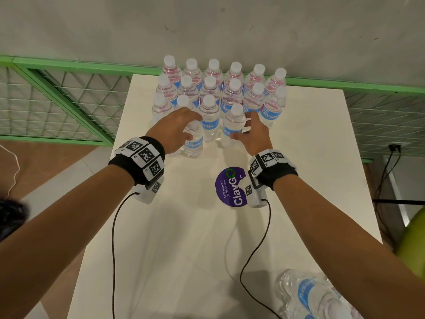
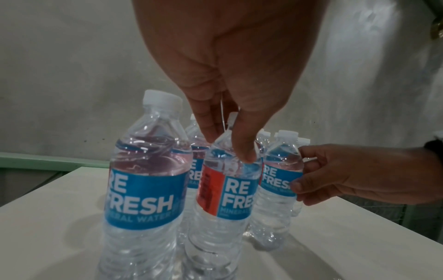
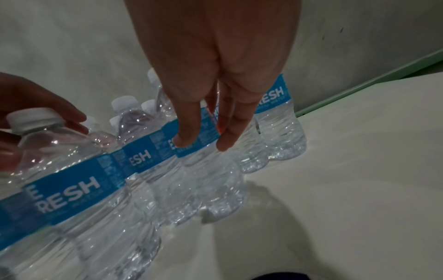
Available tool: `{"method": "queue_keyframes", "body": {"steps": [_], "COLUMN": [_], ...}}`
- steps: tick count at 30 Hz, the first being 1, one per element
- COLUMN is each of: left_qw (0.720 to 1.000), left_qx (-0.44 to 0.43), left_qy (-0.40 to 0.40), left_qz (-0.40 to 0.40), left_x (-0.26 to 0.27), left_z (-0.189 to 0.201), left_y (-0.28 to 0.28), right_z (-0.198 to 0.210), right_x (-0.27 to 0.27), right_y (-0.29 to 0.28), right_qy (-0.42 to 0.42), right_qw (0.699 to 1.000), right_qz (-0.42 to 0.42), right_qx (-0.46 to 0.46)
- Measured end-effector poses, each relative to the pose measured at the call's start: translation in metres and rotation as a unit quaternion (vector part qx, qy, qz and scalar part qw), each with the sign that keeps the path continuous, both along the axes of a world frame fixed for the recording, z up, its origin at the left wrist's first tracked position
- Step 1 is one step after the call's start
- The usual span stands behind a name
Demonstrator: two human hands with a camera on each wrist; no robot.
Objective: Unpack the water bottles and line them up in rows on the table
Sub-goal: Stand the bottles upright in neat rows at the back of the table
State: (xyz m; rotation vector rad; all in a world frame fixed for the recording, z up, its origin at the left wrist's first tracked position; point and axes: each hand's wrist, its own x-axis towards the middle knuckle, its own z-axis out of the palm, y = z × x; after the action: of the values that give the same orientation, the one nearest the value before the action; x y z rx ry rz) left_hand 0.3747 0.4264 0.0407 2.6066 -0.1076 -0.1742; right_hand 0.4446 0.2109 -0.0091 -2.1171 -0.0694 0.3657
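Note:
Clear water bottles with blue labels and white caps stand in rows [image 1: 220,88] at the far end of the white table [image 1: 184,238]. My left hand [image 1: 195,125] reaches down from above and pinches the neck of one front bottle [image 1: 194,145], whose red and blue label [image 2: 230,189] shows in the left wrist view. My right hand [image 1: 240,125] grips the neighbouring bottle [image 1: 231,124] from its right side at label height, fingers curled round it [image 2: 278,181]. Both bottles are upright, their bases at the table. An unheld bottle [image 2: 143,189] stands left of my left hand.
A purple round sticker [image 1: 230,187] lies on the table by my right wrist. A plastic-wrapped pack of bottles [image 1: 310,295] lies at the near right corner. A green wire-mesh railing [image 1: 57,95] runs behind and left of the table. Cables hang from both wrists.

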Motion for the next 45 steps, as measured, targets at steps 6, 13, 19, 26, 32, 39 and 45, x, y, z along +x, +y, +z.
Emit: {"method": "queue_keyframes", "body": {"steps": [6, 13, 19, 26, 32, 39, 45], "left_qw": [1.000, 1.000, 1.000, 0.999, 0.999, 0.987, 0.981], "left_qx": [-0.011, -0.017, -0.018, -0.023, -0.031, -0.027, -0.053], "left_qy": [-0.008, -0.013, -0.018, -0.019, -0.023, -0.153, -0.008], "left_qz": [-0.008, -0.009, -0.013, -0.011, -0.025, 0.041, 0.186], "left_x": [-0.002, -0.004, -0.004, -0.005, -0.008, -0.021, -0.032], "left_z": [-0.003, -0.006, -0.007, -0.008, -0.009, -0.002, -0.014], "left_y": [0.004, 0.004, 0.005, 0.008, 0.011, 0.045, 0.061], "right_z": [0.000, -0.004, -0.004, -0.003, -0.004, -0.013, -0.004], "right_x": [0.009, 0.011, 0.011, 0.011, 0.007, -0.022, -0.038], "right_y": [0.006, 0.010, 0.007, 0.006, 0.006, 0.030, 0.066], "right_qy": [-0.001, -0.004, 0.000, 0.006, 0.029, 0.143, 0.090], "right_qw": [1.000, 1.000, 1.000, 1.000, 1.000, 0.969, 0.988], "right_qz": [0.018, 0.009, 0.009, 0.010, -0.007, 0.111, 0.118], "right_qx": [0.022, 0.009, 0.013, 0.016, -0.007, -0.169, -0.032]}}
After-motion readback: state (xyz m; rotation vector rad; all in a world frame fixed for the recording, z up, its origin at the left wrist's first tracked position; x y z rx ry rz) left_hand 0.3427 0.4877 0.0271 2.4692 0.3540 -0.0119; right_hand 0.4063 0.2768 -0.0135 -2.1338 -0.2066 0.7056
